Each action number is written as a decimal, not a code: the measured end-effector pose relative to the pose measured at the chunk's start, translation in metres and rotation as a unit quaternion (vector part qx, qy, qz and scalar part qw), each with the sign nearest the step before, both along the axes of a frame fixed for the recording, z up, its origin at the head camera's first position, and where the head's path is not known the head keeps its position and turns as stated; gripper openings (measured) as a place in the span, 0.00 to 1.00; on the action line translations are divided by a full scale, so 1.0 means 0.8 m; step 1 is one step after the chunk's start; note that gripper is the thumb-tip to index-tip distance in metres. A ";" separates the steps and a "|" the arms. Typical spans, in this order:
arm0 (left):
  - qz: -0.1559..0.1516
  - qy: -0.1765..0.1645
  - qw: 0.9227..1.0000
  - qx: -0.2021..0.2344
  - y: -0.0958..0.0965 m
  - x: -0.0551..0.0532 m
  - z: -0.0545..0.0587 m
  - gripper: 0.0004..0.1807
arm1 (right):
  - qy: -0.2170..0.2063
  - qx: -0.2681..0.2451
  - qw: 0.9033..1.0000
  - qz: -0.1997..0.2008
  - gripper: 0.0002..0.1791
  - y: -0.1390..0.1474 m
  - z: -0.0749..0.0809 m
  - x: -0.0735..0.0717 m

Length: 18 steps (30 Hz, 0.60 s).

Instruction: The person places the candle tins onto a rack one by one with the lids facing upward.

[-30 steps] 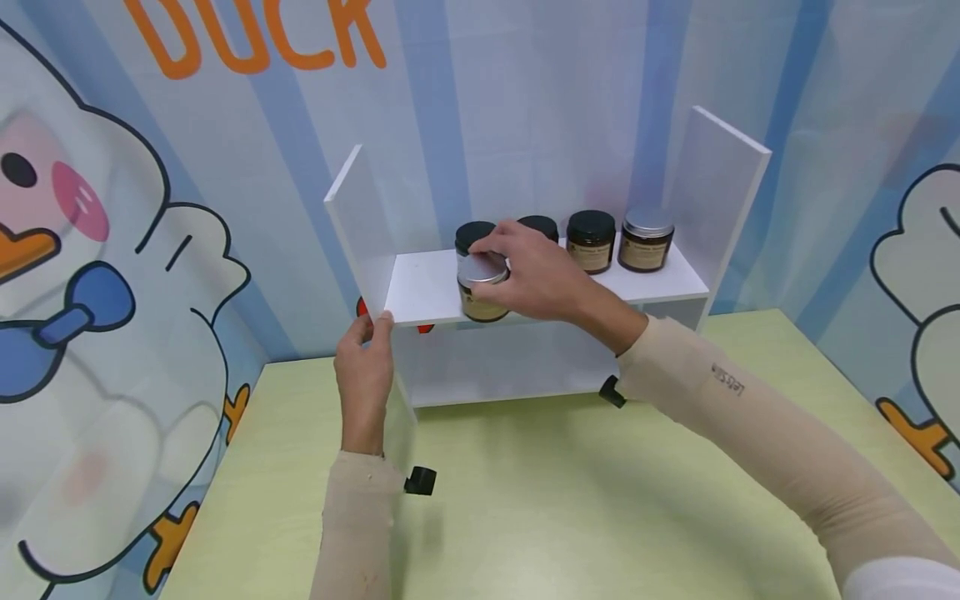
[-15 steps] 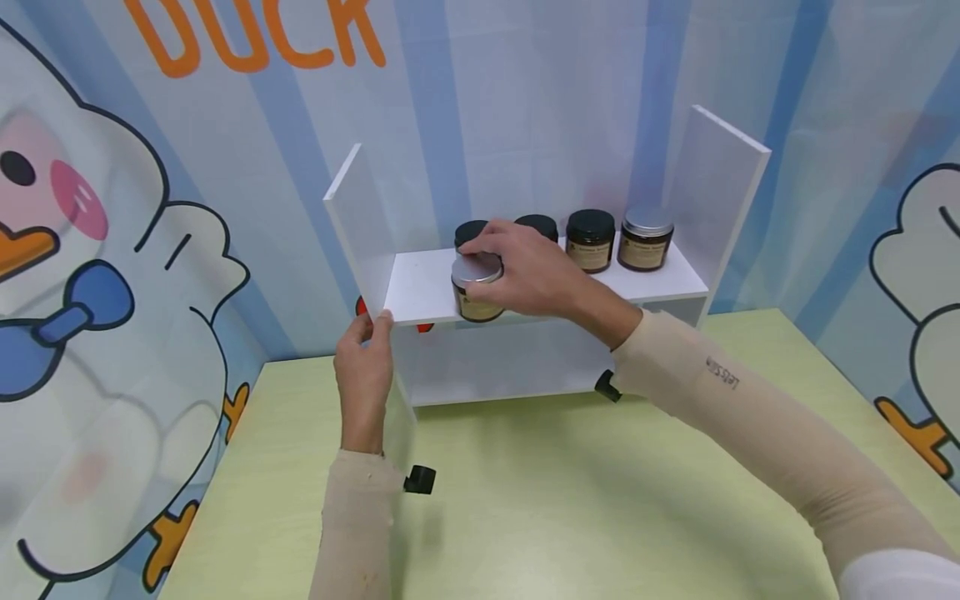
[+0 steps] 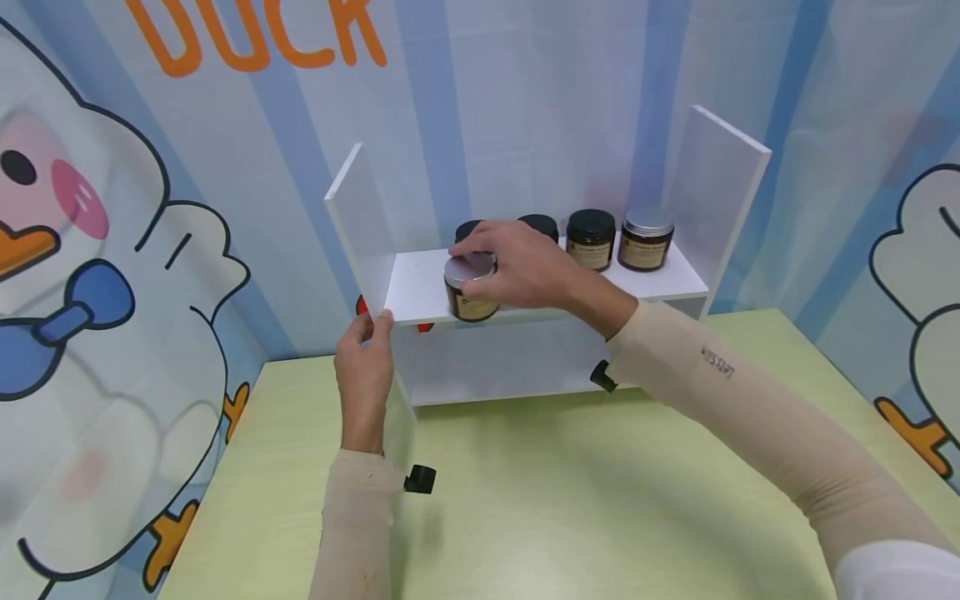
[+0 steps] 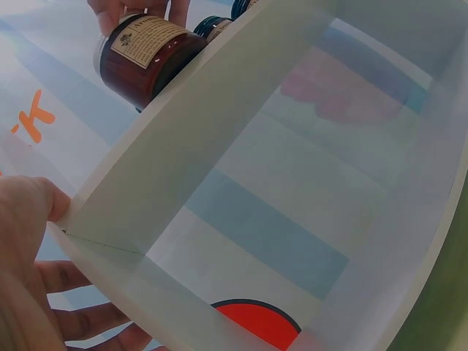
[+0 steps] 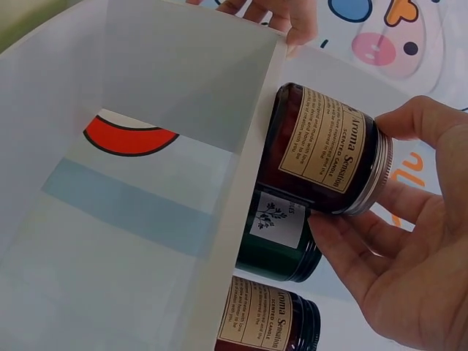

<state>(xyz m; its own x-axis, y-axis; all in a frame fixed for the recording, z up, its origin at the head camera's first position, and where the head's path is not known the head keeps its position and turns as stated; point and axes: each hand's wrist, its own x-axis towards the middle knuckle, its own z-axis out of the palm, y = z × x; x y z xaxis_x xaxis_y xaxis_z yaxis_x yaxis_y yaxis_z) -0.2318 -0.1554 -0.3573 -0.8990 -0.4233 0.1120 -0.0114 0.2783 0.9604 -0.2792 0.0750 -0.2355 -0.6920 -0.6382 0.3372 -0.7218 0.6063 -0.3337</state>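
My right hand (image 3: pixel 528 265) pinches a scented candle jar (image 5: pixel 322 150) of dark amber glass, with a silver lid and a tan label, by its lid. In the head view this candle jar stands at the front edge of the white shelf (image 3: pixel 420 287), left of the middle. Behind it is a green candle jar (image 5: pixel 281 238) with a black lid, mostly covered by my right hand in the head view. My left hand (image 3: pixel 365 367) grips the shelf's left front corner, thumb on the board's edge and fingers outside the side panel (image 4: pixel 110 270).
Farther right on the shelf are a black-lidded jar (image 3: pixel 538 223) partly behind my hand, another black-lidded jar (image 3: pixel 591 242) and a silver-lidded jar (image 3: pixel 647 240). Upright panels rise at both ends. The unit stands on a pale green table (image 3: pixel 525 500) before a duck-printed curtain (image 3: pixel 525 100).
My right hand has shifted the silver-lidded candle jar a little to the left along the shelf's front edge. My left hand has stayed where it was.
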 end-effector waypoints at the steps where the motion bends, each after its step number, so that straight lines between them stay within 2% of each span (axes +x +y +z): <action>1: 0.000 0.000 1.000 0.001 0.000 0.000 0.000 0.32 | -0.002 0.001 1.000 0.002 0.25 0.000 0.001 0.000; 8: 0.001 -0.002 1.000 0.000 0.000 0.000 0.001 0.31 | -0.024 0.009 0.999 0.029 0.24 -0.002 0.006 -0.005; 18: 0.001 -0.004 1.000 -0.002 0.000 0.000 0.001 0.31 | -0.062 0.054 0.995 0.055 0.24 -0.010 0.025 -0.011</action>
<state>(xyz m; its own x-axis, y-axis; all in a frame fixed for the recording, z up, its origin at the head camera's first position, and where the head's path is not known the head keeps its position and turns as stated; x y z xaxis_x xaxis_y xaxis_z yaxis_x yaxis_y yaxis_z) -0.2316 -0.1558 -0.3561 -0.8989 -0.4248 0.1071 -0.0193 0.2826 0.9590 -0.2882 0.0674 -0.2158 -0.6482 -0.7404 0.1781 -0.7429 0.5635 -0.3613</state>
